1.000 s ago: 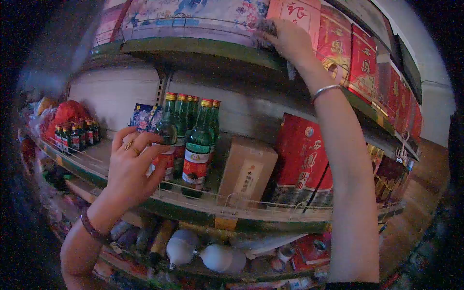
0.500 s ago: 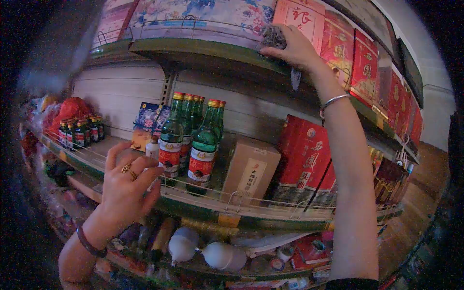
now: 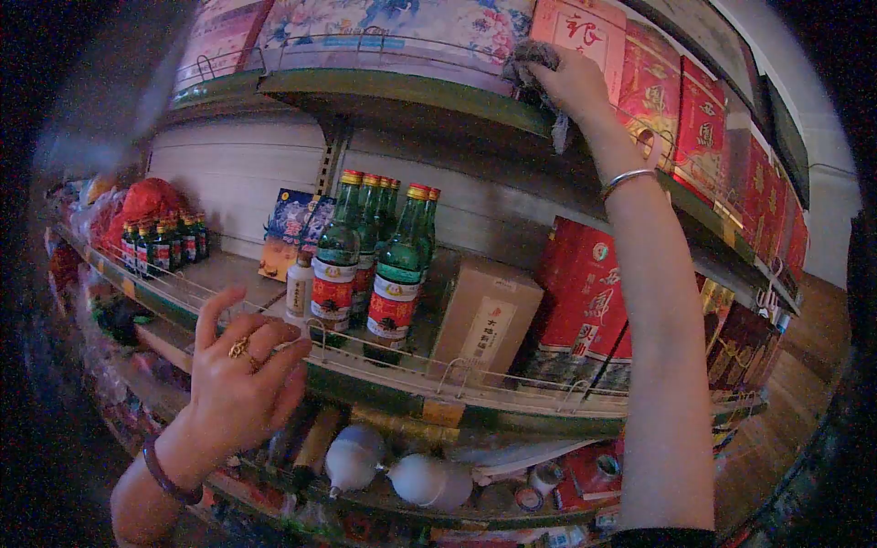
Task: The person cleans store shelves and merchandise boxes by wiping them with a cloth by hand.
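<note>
My right hand [image 3: 575,84] is closed on a dark grey cloth [image 3: 532,66] at the front edge of the upper shelf [image 3: 411,94]. One end of the cloth hangs below that edge. Behind it stand a pink box [image 3: 577,36] and a long blue-and-white floral box [image 3: 393,27]. My left hand [image 3: 247,370] hovers before the middle shelf, fingers loosely curled and apart, holding nothing. Nearest to it are a small pale bottle [image 3: 299,285] and several green glass bottles [image 3: 396,265] with red-and-white labels.
A low wire rail [image 3: 457,373] runs along the middle shelf's front. On that shelf stand a brown carton [image 3: 489,320], a large red box [image 3: 585,292] and several small dark bottles [image 3: 164,245]. Two white light bulbs [image 3: 429,481] lie below. Red boxes [image 3: 699,128] line the upper right.
My right hand and the cloth have shifted slightly right, and the cloth's hanging end shows more. The shelves appear a little further right in view. My left hand stays about where it was.
</note>
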Available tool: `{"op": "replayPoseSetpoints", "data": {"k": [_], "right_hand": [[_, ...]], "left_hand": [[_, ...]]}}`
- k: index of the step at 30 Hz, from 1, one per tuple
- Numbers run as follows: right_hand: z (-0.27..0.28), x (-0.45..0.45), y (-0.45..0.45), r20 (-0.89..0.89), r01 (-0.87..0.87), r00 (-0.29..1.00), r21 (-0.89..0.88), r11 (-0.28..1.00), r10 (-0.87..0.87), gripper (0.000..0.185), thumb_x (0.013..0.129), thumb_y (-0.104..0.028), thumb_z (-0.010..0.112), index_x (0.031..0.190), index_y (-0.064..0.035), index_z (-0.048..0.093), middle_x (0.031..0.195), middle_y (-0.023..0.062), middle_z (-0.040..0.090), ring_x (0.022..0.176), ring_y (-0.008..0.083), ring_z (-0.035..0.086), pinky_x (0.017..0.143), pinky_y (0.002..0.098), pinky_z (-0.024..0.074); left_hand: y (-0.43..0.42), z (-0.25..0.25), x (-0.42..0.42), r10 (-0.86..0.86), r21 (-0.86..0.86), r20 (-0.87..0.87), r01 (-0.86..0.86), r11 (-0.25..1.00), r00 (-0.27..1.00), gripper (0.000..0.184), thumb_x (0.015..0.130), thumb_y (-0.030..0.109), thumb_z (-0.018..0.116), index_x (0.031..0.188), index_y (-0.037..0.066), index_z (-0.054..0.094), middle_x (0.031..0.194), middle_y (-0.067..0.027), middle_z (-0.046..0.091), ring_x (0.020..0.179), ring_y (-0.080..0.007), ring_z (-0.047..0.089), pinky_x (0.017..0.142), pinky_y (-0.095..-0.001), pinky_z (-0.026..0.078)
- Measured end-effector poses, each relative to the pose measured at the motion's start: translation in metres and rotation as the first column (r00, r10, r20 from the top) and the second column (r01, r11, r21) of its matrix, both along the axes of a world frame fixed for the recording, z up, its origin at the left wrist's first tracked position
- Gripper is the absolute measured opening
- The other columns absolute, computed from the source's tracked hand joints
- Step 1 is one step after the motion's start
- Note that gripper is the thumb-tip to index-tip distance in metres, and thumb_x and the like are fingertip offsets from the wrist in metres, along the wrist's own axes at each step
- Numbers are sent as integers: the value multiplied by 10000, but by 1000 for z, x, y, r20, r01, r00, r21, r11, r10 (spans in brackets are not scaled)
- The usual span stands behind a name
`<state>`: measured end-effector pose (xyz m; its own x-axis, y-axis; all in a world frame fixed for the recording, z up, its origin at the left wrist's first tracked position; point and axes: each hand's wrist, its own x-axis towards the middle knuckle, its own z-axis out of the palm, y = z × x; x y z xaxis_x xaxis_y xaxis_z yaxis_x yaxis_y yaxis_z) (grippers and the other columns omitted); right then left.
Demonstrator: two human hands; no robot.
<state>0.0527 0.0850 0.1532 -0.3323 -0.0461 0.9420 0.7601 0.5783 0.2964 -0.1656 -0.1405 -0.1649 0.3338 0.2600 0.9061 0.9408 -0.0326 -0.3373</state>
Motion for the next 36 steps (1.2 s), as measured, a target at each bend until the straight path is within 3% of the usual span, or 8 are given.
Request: {"op": "replayPoseSetpoints", "data": {"k": [4,7,13,16,19,25,31,36], "right_hand": [[1,0,7,36,-42,999,33,999,41,397,747,-328,662,1079,-116,611,943,127,653,892,284,621,776,369,480],[-1,2,18,114,-26,993,292,956,-8,374,757,-316,652,1070,-115,616,935,130,654,888,290,621,774,372,480],[-2,-2,4,-7,-2,1000,97,995,2,407,736,-343,675,1071,-118,616,939,124,654,879,290,622,780,372,479],[1,-1,13,-11,2,1000,87,996,-1,405,744,-359,662,1074,-129,617,935,131,652,878,295,621,776,381,481],[1,3,23,139,-64,990,322,944,20,378,768,-362,630,1079,-148,618,927,131,653,875,298,621,770,386,484],[0,-1,8,4,13,1000,83,997,-13,395,752,-353,651,1049,-97,611,930,142,648,871,314,618,779,390,479],[-3,3,20,77,-43,997,244,969,25,383,776,-361,614,1077,-125,616,923,148,650,878,309,619,783,401,478],[0,-1,9,-47,10,999,128,992,-4,418,769,-385,625,1077,-102,609,919,153,650,878,315,619,785,392,478]], "left_hand": [[-3,-6,-2,0,-2,-1,0,1000,1000,211,597,87,643,807,78,626,841,-24,587,813,-196,567,946,-494,336],[-3,-8,-2,-17,-8,-5,17,1000,1000,207,603,90,641,809,75,626,841,-26,591,815,-195,571,943,-494,339],[-6,-8,1,-1,-13,-24,1,1000,1000,196,601,92,640,795,75,629,841,-29,593,821,-195,573,942,-494,345],[-9,-12,1,8,-24,-23,-9,1000,1000,191,594,94,643,784,76,629,846,-30,593,820,-197,572,943,-495,345],[-8,-16,0,0,-38,-17,-1,999,1000,192,589,97,647,779,79,630,851,-28,596,817,-198,571,947,-496,343],[-8,-15,5,0,-49,-22,-1,999,1000,202,582,103,655,781,78,630,838,-26,598,798,-199,572,941,-502,349],[-13,-20,7,16,-49,-35,-17,999,999,209,573,103,659,780,78,636,821,-28,598,785,-198,573,925,-504,361],[-12,-20,6,10,-62,-37,-12,998,999,201,572,105,656,771,78,641,814,-29,598,779,-198,573,920,-499,366]]}}
